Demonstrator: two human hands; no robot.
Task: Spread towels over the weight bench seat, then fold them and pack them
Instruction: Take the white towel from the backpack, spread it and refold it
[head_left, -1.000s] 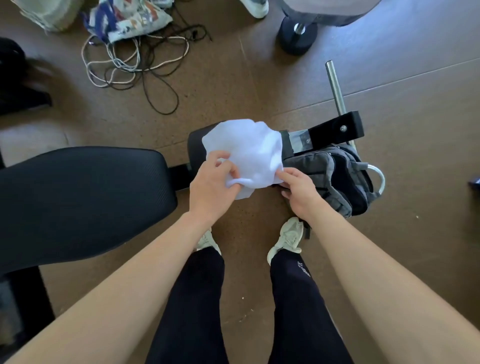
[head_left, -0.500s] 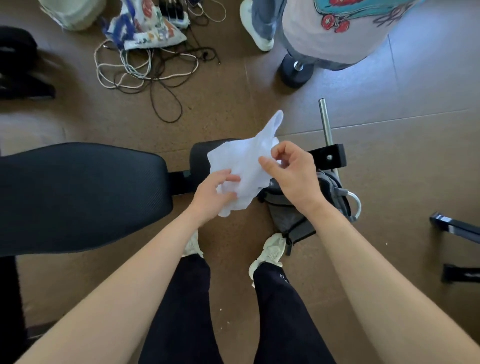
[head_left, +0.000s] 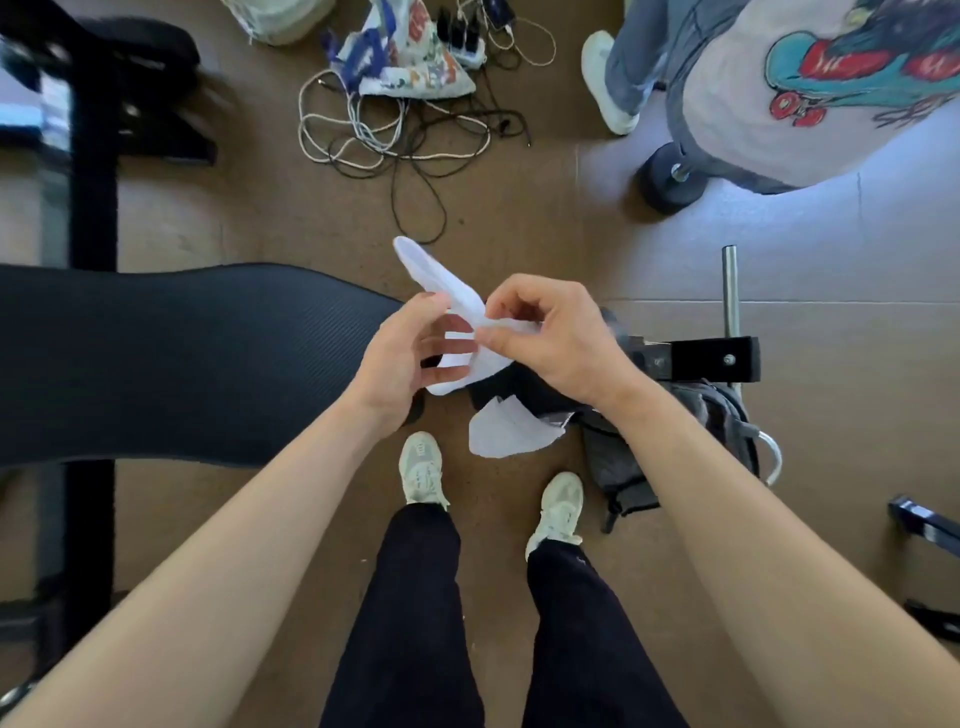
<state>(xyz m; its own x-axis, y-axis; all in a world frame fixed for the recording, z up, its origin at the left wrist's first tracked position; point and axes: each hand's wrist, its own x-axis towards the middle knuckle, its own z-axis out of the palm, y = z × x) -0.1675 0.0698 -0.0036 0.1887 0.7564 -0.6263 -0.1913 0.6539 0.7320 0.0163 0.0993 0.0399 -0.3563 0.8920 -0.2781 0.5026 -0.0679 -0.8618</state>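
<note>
A white towel is lifted in the air above the right end of the black weight bench pad. My right hand pinches its edge between thumb and fingers. My left hand holds the towel from the left, fingers curled against the cloth. One corner of the towel sticks up and to the left; a lower part hangs down below my right wrist. A grey backpack lies on the floor to the right, partly hidden by my right forearm.
The bench frame with a steel post sits to the right. A tangle of cables and a printed bag lie on the floor ahead. Another person stands at the top right beside a dumbbell. My feet are below the towel.
The towel has been raised off the bench end and drawn into a narrow strip between both hands. My right hand moved up and left onto it. The view tilted upward.
</note>
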